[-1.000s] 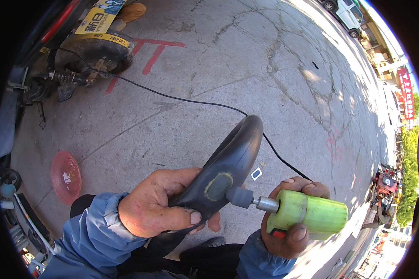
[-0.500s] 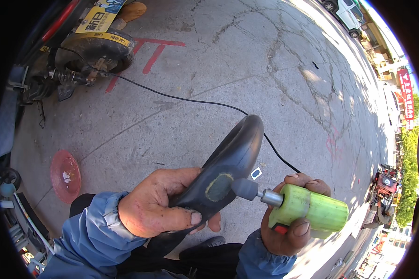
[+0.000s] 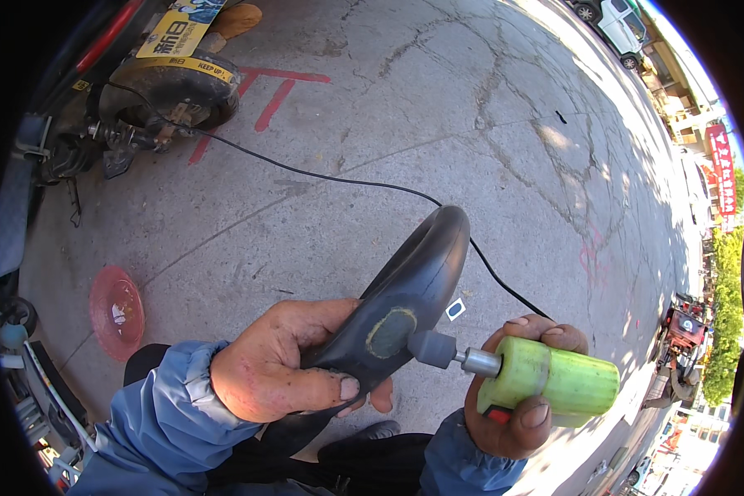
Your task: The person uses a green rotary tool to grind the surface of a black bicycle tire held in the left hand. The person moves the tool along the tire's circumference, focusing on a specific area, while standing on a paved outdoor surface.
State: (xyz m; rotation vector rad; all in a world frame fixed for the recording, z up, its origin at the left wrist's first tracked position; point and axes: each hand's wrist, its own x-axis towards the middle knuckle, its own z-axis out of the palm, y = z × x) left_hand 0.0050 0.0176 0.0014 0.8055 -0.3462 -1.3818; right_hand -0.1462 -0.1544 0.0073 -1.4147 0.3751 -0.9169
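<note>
My left hand (image 3: 285, 360) grips a black rubber inner tube (image 3: 417, 277), thumb on the near side and fingers beneath. On the tube's upper face is a scuffed oval spot (image 3: 391, 333) with a yellowish rim. In my right hand (image 3: 517, 405) is a lime-green handheld rotary grinder (image 3: 566, 376) with a red switch under the thumb. Its dark grey grinding head (image 3: 434, 348) points left at the tube, at its edge just right of the oval; whether it touches I cannot tell.
A black cord (image 3: 347, 178) crosses the concrete ground behind the tube. A small patch (image 3: 455, 309) with a white border lies beyond the grinding head. At left stands a pink plastic dish (image 3: 116, 314); a vehicle's wheel (image 3: 169, 95) is at upper left. A white car (image 3: 618, 29) is far right.
The grinder has shifted very slightly down, its head lower against the tube's edge. My left hand and the tube have barely moved.
</note>
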